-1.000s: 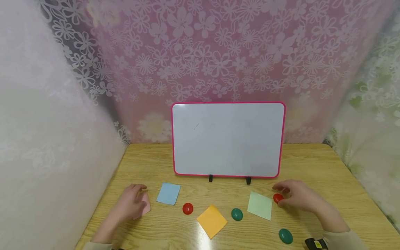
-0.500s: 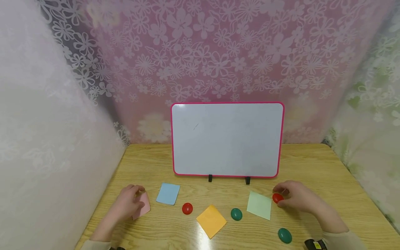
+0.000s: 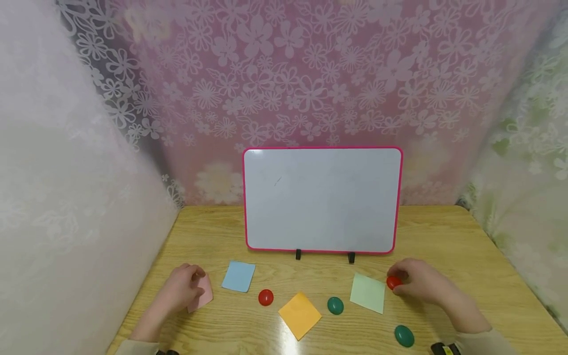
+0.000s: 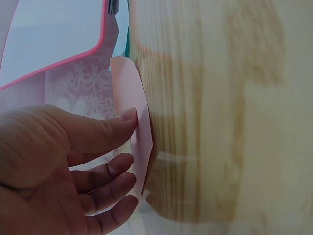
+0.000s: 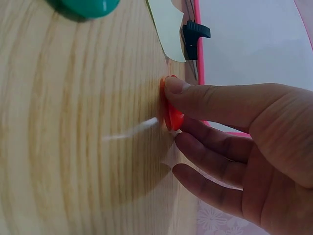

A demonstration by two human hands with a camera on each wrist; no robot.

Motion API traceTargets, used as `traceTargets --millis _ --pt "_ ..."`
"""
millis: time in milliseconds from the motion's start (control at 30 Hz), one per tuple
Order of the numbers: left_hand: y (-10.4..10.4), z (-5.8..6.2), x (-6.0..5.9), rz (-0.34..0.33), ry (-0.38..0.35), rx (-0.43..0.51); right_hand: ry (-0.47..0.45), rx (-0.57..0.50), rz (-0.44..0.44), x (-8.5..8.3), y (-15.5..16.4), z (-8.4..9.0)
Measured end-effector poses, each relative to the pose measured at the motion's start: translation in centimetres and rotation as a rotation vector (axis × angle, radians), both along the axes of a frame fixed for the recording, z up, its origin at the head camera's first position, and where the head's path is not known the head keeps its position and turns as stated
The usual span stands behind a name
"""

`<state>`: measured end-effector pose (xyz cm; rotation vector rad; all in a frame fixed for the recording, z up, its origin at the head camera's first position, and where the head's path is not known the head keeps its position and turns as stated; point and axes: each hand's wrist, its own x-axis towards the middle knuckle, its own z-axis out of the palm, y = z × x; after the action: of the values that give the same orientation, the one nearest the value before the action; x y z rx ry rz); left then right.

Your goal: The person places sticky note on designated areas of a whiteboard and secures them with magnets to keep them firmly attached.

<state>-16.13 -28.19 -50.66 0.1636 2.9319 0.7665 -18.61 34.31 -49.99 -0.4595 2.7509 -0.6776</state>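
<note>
Head view. Count on wooden table (image 3: 443,236): four paper notes, four round magnets, one whiteboard.
- Notes: pink note (image 3: 203,294) at far left, blue note (image 3: 239,276) just beside it, orange note (image 3: 300,314) at centre, turned corner-on as a diamond, green note (image 3: 368,293) at right.
- Magnets: two red, two green. Free red magnet (image 3: 266,297) between blue and orange notes; green magnet (image 3: 335,305) between orange and green notes; second green magnet (image 3: 404,335) near front edge, apart from the rest; held red magnet (image 3: 393,282) just beside right edge of green note.
- Whiteboard (image 3: 322,199): pink frame, upright on two black clips, long axis running left to right, behind the row of notes and magnets.
- Left hand (image 3: 179,290): on pink note, fingers curled over its left part.
- Right hand (image 3: 421,283): thumb and fingertips closed around held red magnet, magnet low at the tabletop.
- Containers: none in view.

Left wrist view. Pink note (image 4: 131,122) partly lifted, one edge raised clear of table (image 4: 220,117), far edge apparently down on the wood. Left hand (image 4: 63,166) with thumb laid on one face of the note and fingers curled loosely on the other side; light pinch at the edge. Whiteboard (image 4: 49,39) corner visible behind.

Right wrist view. Held red magnet (image 5: 171,105) flat against table (image 5: 83,127). Right hand (image 5: 239,147) pinching it: thumb on rim, curled fingers just beside opposite side. Green note (image 5: 168,27), one board clip and one green magnet (image 5: 88,6) near frame top.
</note>
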Motion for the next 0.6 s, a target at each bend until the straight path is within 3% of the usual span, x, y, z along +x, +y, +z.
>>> traceTargets --millis 300,600 --pt "0.29 0.05 -0.11 0.014 -0.014 0.011 0.005 0.035 -0.017 -0.22 -0.37 0.09" --pt "0.38 -0.23 -0.47 -0.018 -0.005 0.004 -0.02 0.05 -0.038 -0.32 -0.93 0.74"
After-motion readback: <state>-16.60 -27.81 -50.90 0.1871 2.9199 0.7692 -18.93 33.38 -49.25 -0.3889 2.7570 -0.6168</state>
